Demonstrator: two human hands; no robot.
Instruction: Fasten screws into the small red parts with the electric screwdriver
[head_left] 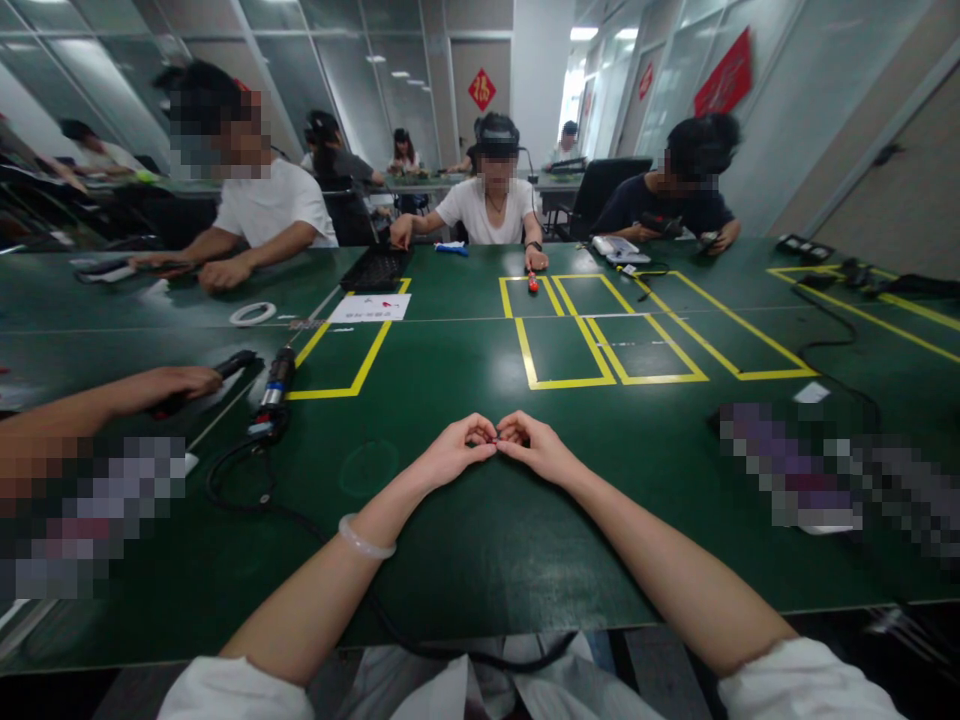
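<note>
My left hand (454, 452) and my right hand (534, 447) rest together on the green table (480, 540) in front of me. Their fingertips meet in the middle, with the fingers curled and pinched. Between the fingertips lies something tiny that I cannot make out. A pale bangle (364, 540) circles my left wrist. Both forearms lie on the tabletop.
A black cabled tool (273, 395) lies to my left, its cable (247, 490) looping toward me. Another person's hand (169, 385) rests on a dark object at far left. Yellow tape rectangles (600, 340) mark the table. People sit opposite, beside a black keyboard (375, 268), a paper sheet (371, 307) and a white tape ring (253, 314).
</note>
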